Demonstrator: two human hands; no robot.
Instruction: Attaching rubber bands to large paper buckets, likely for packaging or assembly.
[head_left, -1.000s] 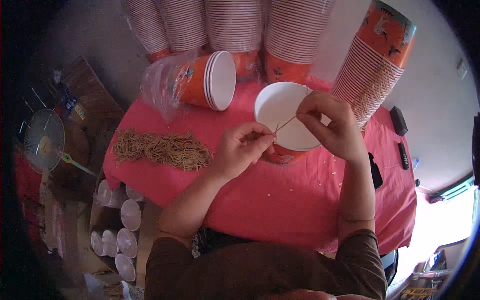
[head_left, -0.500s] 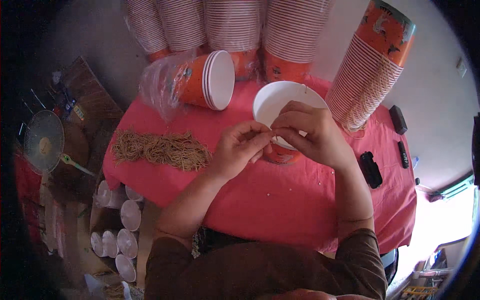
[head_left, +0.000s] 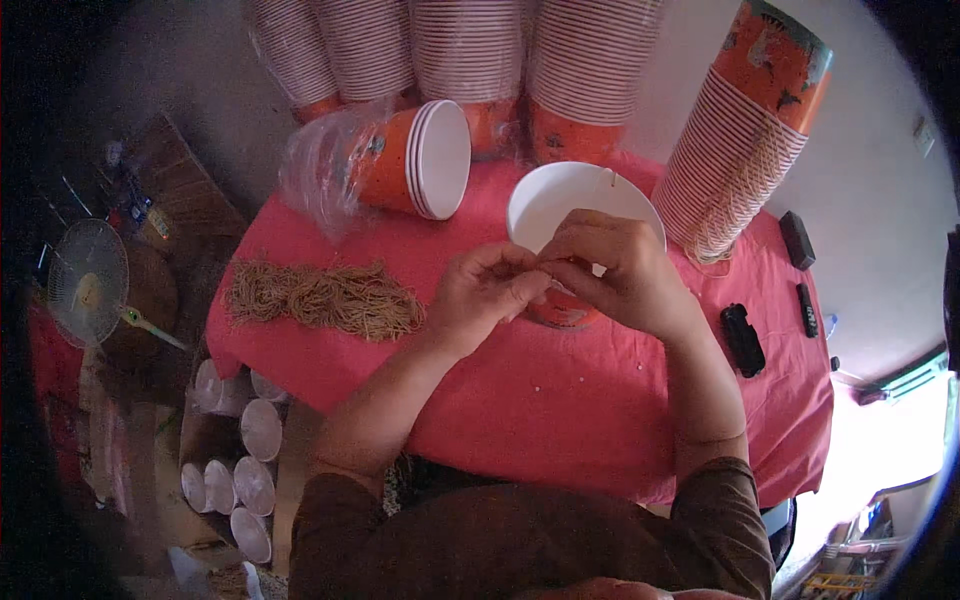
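Observation:
An orange paper bucket (head_left: 560, 313) with a white inside stands on the table in front of me, its mouth tilted toward me. A short bit of tan cord (head_left: 613, 178) shows at its far rim. My left hand (head_left: 485, 295) and my right hand (head_left: 622, 268) meet at the near rim, fingertips pinched together. What lies between the fingertips is too small and hidden to make out. The right hand covers part of the bucket's mouth. Left of my hands lies a bundle of tan cords (head_left: 325, 298).
Nested paper buckets (head_left: 735, 140) with cord loops hanging on them rise at the right. Three more buckets (head_left: 440, 160) lie sideways in clear plastic, before wrapped stacks (head_left: 465, 50). A black case (head_left: 742, 340) is on the red cloth (head_left: 540, 420). A fan (head_left: 88, 283) stands at left.
My right hand has turned slightly and its fingers have dipped a little at the rim. Both hands stay pinched together; the bucket has hardly moved.

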